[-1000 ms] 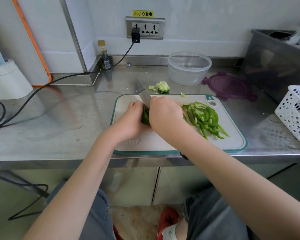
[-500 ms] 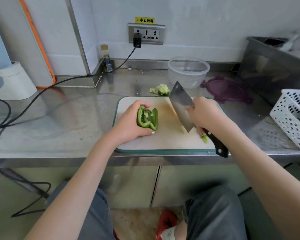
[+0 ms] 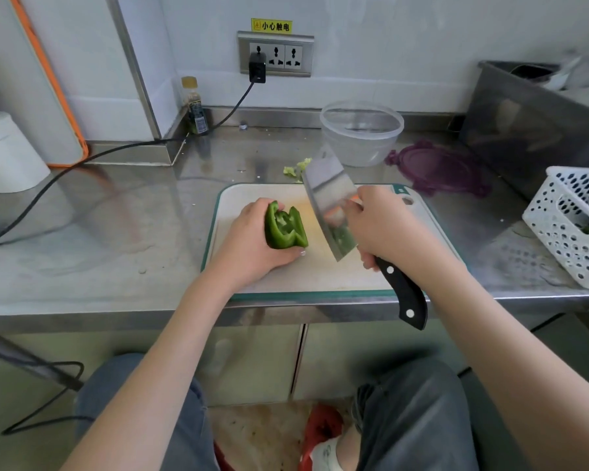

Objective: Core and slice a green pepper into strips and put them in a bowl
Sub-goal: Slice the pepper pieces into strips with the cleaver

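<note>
My left hand (image 3: pixel 252 244) grips a hollowed piece of green pepper (image 3: pixel 284 226) on the white cutting board (image 3: pixel 320 273), cut side facing right. My right hand (image 3: pixel 385 229) holds a cleaver (image 3: pixel 332 205) by its black handle, blade tilted up off the board just right of the pepper. The pile of cut strips lies hidden behind the blade and my right hand; only a green reflection shows on the steel. A clear plastic bowl (image 3: pixel 361 132) stands empty behind the board. The pale pepper core (image 3: pixel 296 168) rests on the counter by the board's far edge.
A purple lid (image 3: pixel 436 168) lies right of the bowl. A white perforated basket (image 3: pixel 572 226) sits at the right edge, a steel bin (image 3: pixel 531 124) behind it. A black cable (image 3: pixel 82 164) crosses the steel counter at left, near a small bottle (image 3: pixel 194 107).
A second ago the knife was cutting down through the pepper beside my left hand. It has since lifted away to the right, and the blade now hides the strips.
</note>
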Motion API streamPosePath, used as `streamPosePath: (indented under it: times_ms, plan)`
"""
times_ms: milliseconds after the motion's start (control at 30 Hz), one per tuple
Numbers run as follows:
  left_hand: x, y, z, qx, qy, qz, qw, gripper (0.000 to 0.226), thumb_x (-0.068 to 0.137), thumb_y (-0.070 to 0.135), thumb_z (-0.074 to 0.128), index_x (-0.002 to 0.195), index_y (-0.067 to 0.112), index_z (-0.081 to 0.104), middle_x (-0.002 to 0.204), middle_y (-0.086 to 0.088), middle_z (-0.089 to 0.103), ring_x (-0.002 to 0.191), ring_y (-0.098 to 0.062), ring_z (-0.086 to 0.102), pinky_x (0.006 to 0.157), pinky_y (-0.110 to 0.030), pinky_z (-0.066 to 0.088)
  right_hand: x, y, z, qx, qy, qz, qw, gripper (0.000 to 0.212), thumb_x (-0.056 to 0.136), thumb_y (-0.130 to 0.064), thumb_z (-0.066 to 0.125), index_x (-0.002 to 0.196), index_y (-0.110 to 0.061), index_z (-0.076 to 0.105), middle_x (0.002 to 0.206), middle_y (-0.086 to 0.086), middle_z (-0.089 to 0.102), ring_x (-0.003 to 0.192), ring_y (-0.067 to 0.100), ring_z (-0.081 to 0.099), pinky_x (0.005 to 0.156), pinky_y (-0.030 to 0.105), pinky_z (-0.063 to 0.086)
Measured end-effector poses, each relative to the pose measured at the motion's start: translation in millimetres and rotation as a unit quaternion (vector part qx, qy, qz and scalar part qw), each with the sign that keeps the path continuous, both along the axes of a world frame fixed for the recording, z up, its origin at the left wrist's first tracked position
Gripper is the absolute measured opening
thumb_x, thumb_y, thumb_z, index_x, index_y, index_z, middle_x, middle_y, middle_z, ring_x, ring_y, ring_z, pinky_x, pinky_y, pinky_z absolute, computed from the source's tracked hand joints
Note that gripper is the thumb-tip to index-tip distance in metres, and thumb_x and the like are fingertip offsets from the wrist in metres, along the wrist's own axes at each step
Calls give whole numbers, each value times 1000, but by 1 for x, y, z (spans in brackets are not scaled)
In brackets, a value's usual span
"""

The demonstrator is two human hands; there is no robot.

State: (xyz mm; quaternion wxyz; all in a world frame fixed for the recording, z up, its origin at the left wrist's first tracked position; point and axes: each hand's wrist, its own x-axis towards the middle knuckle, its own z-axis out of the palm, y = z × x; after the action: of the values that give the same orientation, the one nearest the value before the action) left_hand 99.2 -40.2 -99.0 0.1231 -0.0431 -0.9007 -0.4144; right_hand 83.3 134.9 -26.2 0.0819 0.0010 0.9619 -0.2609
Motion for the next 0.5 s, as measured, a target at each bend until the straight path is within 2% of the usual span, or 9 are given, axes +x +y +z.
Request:
streamPosePath:
  times_ms: [100,233,333,500]
  plan:
    - [-3,-3,-1,13,-17,-5,1000,70,60,36,86,118,24,49,119,6,50,100,-7,46,82,-16,34,1,-7,4,7,2,24,1000,25,101,-22,36,108,0,45,42,17,55,21,20,47,35,21,41]
    - [-3,-4,-1,37,-28,-12,999,69,59,35,86,116,25,49,120,2,51,103,-11,52,91,-28,46,5,-14,10,19,9,39,999,23,101,-20,36,105,-2,50,38,10,51,18,14,43,29,17,37]
    - [-2,-4,-1,37,-24,-12,999,65,59,35,86,112,25,49,116,3,51,103,-14,53,87,-28,46,8,-21,9,36,16,58,998,14,100,-16,35,98,-5,44,53,13,49,16,13,41,26,17,35]
    - [-1,-2,1,25,-25,-9,999,64,61,35,84,113,21,49,113,4,49,102,-14,51,84,-26,44,6,-25,7,48,36,66,996,17,96,-11,35,103,-7,50,53,11,51,17,14,43,29,16,35]
